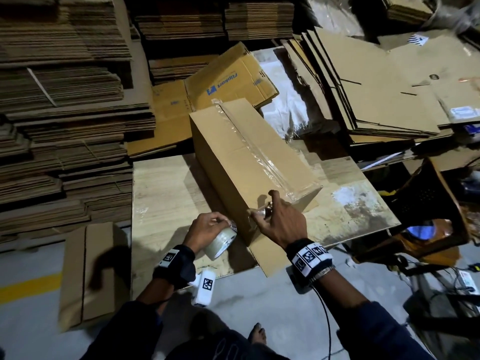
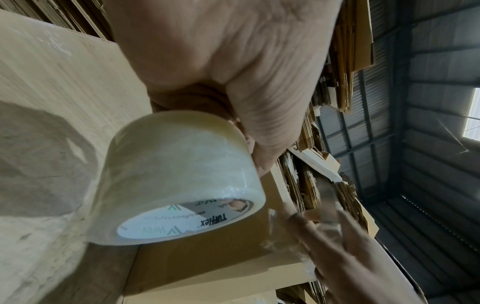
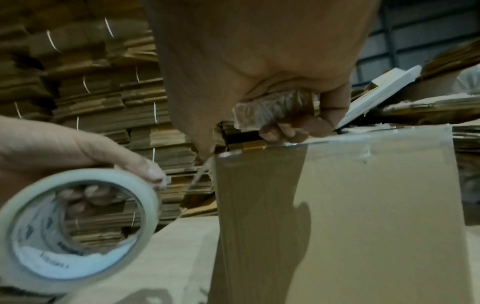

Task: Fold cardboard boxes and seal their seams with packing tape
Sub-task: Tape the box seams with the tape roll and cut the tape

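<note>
**Dim warehouse light, soft wrist views**

The head view is dim, with wide-angle bending at its edges. The hands cast hard shadows on the table [image 1: 166,193] and box [image 1: 249,162]. The tape strip [image 1: 262,149] shows glare. Both wrist views are blurred; a bright window [image 2: 471,115] glows in the left one.

the cardboard box [image 1: 249,162] lies on the wooden board [image 1: 161,193], with stacks of flattened cartons [image 1: 65,100] to its left, more flattened cartons [image 1: 376,81] behind right, and the tape roll [image 1: 220,241] just left of its near end.
</note>
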`<action>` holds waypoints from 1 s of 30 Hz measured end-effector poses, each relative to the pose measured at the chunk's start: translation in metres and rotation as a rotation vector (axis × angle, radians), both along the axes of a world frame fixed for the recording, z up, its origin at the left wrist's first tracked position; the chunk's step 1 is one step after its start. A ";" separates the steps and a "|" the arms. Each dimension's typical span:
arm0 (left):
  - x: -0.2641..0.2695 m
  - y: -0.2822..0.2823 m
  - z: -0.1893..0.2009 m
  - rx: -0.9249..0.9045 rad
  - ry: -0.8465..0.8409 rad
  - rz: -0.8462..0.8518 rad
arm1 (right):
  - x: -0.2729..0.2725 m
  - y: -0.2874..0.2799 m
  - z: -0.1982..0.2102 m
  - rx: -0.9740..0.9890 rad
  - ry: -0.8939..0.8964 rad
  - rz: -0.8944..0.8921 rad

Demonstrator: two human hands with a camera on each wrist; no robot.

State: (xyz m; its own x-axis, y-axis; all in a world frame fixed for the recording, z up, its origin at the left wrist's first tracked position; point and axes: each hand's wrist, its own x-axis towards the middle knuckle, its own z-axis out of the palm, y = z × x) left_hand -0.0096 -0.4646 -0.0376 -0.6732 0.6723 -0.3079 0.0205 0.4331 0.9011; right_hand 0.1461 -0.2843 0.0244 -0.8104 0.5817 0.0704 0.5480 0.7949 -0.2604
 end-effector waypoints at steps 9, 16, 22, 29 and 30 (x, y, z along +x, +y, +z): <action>0.008 -0.011 -0.001 -0.005 -0.034 0.070 | -0.010 0.009 -0.024 0.084 -0.174 0.049; 0.016 -0.008 -0.001 0.006 -0.016 0.067 | -0.018 0.017 -0.021 0.179 -0.340 0.139; 0.024 -0.002 0.001 0.032 0.010 0.128 | -0.013 0.024 -0.020 0.240 -0.391 0.234; 0.035 0.012 0.001 0.081 -0.003 0.227 | -0.003 0.048 -0.009 -0.172 -0.236 0.328; 0.036 0.016 0.001 0.091 -0.007 0.253 | -0.001 0.056 -0.007 -0.323 -0.189 0.332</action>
